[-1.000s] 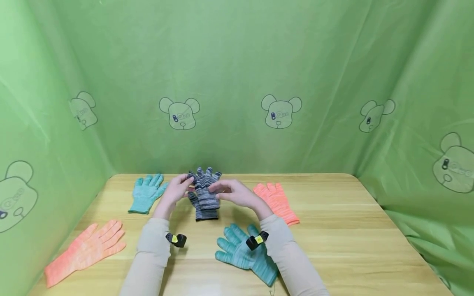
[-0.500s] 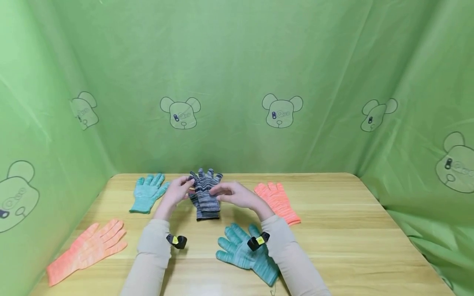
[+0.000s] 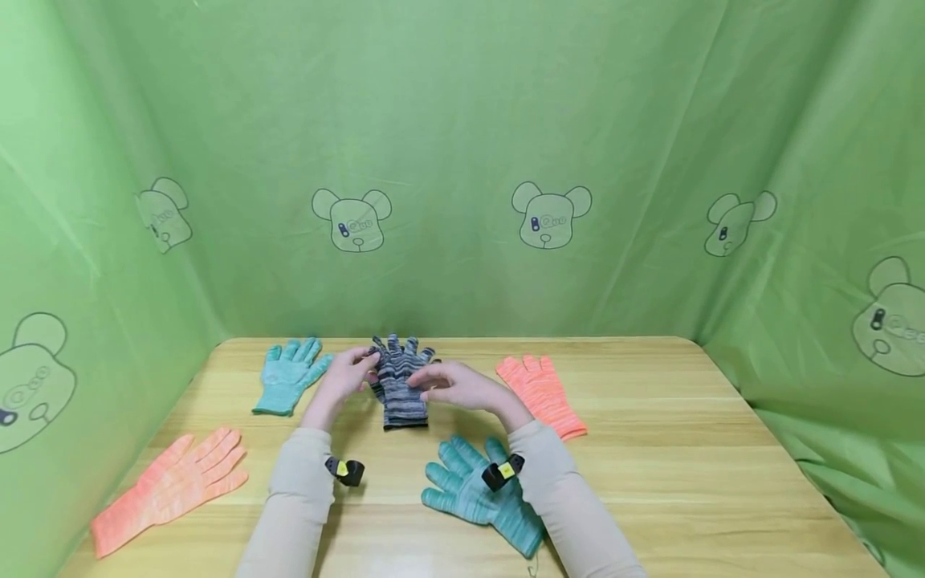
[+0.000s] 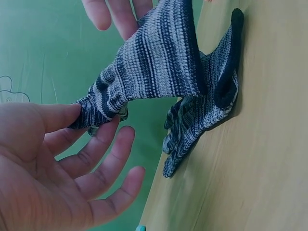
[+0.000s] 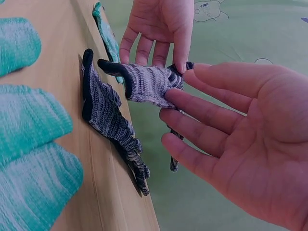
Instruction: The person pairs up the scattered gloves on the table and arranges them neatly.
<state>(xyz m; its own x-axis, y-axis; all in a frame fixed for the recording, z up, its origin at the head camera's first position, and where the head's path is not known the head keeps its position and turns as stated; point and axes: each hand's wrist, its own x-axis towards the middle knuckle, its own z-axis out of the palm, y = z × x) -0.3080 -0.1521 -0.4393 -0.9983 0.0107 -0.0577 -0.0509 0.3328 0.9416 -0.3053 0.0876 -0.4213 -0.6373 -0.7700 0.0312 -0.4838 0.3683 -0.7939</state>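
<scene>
Upper grey-striped knit glove (image 3: 401, 381) is held above the far part of the wooden table (image 3: 650, 417), over the lower grey-striped knit glove (image 4: 209, 110); a gap between the two palms is shown by the wrist views. Its fingers are pointed towards twelve o'clock and its cuff towards six, so its long axis is set crosswise to the line between the hands. At its ten o'clock edge, near the finger end, the knit is pinched between thumb and forefinger of the left hand (image 3: 352, 371); from that grip, the bulk is hung towards four o'clock. Its three o'clock side is touched by the fingertips of the right hand (image 3: 462, 385), but whether it is clamped there cannot be told. Most of the lower glove is hidden in the head view, and the near teal knit glove (image 3: 470, 498) is partly covered by the black wrist camera (image 3: 500, 474).
</scene>
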